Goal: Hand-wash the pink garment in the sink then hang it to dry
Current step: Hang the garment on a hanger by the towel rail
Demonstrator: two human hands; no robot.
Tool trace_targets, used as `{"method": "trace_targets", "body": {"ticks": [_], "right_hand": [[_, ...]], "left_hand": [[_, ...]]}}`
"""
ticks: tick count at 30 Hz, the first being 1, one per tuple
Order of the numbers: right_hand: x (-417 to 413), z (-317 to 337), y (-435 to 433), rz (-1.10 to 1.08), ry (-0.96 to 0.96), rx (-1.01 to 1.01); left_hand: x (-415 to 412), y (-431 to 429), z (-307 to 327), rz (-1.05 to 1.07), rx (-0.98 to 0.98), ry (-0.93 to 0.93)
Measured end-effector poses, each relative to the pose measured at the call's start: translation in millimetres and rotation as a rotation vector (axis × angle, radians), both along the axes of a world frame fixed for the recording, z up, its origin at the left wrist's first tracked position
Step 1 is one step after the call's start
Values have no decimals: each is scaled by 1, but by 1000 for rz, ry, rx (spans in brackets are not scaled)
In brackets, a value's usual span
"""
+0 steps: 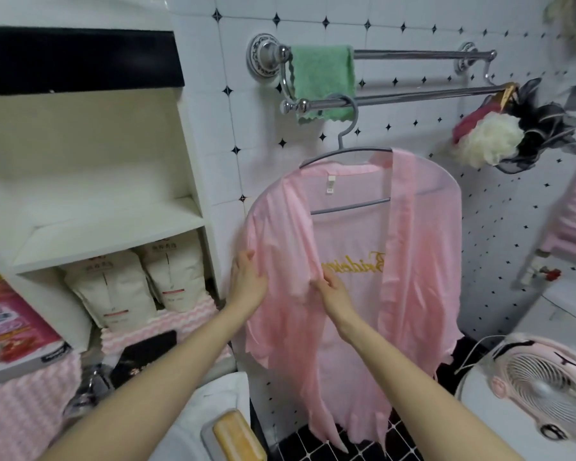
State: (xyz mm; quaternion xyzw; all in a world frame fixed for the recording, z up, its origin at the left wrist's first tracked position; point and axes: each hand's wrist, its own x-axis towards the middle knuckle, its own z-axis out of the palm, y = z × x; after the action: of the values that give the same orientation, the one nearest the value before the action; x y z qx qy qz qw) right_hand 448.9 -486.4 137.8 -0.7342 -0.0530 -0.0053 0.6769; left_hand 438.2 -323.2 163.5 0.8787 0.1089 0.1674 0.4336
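The pink garment (419,261), a thin robe with gold lettering, hangs open-fronted on a grey hanger (343,151). The hanger's hook sits over the lower chrome towel rail (413,94) on the tiled wall. My left hand (246,277) pinches the robe's left sleeve edge. My right hand (333,284) grips the left front panel a little further in. Both hands hold fabric at mid-height. The sink's white rim (223,390) shows at the bottom centre, mostly hidden by my arms.
A green cloth (323,81) hangs on the rail. Bath puffs (499,138) hang at the rail's right end. White shelves (113,227) with refill pouches stand left, a soap bar (240,437) lies below, and a pink fan (546,390) sits at the right.
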Motion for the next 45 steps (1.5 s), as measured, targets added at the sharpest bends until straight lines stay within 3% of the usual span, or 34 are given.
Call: {"method": "trace_targets", "body": {"ticks": [5, 11, 13, 16, 19, 23, 32, 36, 40, 43, 45], "right_hand": [[-32, 9, -36, 197, 97, 134], [-47, 21, -60, 382, 267, -139], [-50, 18, -65, 445, 320, -58], [-61, 14, -71, 514, 389, 115], [-67, 10, -75, 508, 403, 139], [-63, 5, -78, 417, 351, 54], [-60, -3, -76, -130, 50, -99], [-69, -8, -72, -45, -90, -304], [-68, -11, -70, -279, -380, -469], [-73, 1, -56, 39, -287, -599], [-69, 14, -51, 13, -160, -428]], "left_hand": [[-25, -10, -58, 89, -47, 180], [-42, 6, -116, 90, -216, 369], [-44, 14, -125, 80, -225, 381], [-54, 10, -127, -105, -400, 391], [-64, 3, -130, -117, -365, 381], [-83, 15, -138, -98, -264, 310], [-162, 89, -97, 101, -312, 103], [-188, 116, -77, 182, -272, 45], [-201, 128, -54, 267, -46, -43], [-207, 139, -37, 311, 33, -102], [-211, 149, -27, 321, 35, -104]]}}
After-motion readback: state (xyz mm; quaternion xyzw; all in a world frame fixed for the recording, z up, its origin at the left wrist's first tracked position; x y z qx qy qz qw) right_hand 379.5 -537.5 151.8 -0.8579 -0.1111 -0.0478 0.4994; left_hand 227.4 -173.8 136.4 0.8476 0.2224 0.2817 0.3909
